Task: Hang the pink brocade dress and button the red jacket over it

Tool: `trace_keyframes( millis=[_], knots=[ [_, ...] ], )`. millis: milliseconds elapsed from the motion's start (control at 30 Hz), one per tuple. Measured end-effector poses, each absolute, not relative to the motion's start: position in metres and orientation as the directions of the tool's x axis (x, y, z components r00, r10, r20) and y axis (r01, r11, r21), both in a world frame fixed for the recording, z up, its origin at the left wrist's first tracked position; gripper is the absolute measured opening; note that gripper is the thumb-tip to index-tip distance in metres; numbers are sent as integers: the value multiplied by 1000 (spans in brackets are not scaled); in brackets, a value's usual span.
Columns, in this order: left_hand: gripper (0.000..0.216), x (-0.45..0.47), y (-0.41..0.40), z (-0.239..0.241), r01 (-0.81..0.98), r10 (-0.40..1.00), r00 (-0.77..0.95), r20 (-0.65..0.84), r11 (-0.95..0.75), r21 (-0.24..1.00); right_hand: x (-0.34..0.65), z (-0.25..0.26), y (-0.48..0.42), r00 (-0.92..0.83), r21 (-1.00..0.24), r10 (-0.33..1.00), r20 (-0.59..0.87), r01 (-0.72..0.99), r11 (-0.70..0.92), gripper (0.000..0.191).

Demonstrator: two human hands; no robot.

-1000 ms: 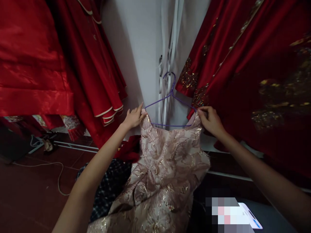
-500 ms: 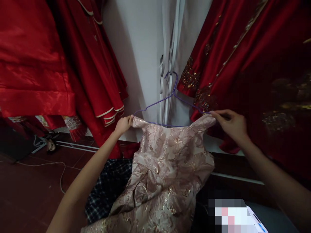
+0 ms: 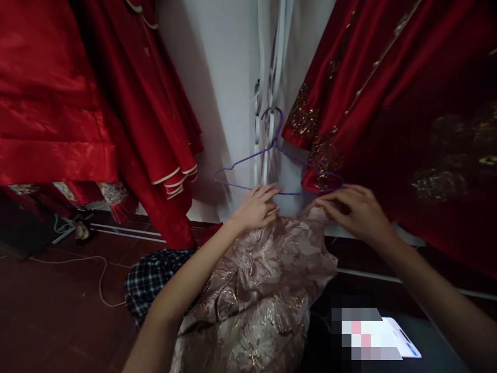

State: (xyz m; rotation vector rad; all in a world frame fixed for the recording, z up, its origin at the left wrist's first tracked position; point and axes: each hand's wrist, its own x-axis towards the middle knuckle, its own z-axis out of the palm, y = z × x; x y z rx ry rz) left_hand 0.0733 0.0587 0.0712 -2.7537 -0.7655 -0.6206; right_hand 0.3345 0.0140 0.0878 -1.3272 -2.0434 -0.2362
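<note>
Your left hand has moved from the left shoulder of the dress to mid-neckline, and that shoulder has come off the hanger. A phone lies nearest, lower right. The dress stretches ahead of you, long axis leaning slightly right, neckline pointing away. Plaid cloth sits left, partly behind your forearm. Your left fingers spread loosely, covering part of the hanger's bar; whether they grip cannot be told. Your right hand pinches the right shoulder. Beyond, the hanger's hook points up between red clothes.
</note>
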Motion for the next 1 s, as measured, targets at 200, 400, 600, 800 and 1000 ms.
trace_keyframes(
  millis=[200, 400, 600, 800, 1000],
  knots=[
    [26, 99, 54, 42, 597, 539, 715, 444, -802, 12, 377, 105, 17, -35, -233, 636, 771, 913, 334, 23],
    [25, 87, 35, 43, 605, 544, 713, 443, -796, 6, 405, 94, 17, -21, -249, 665, 747, 918, 308, 23],
    [23, 83, 36, 45, 599, 537, 721, 438, -800, -6, 425, 80, 30, 0, -211, 686, 728, 952, 223, 23],
    [24, 83, 35, 44, 600, 537, 725, 431, -800, -11, 429, 77, 37, 26, -216, 671, 741, 955, 201, 25],
    [20, 85, 35, 46, 570, 521, 741, 423, -821, 13, 391, 97, 42, 51, -369, 676, 735, 866, 337, 24]
  ],
)
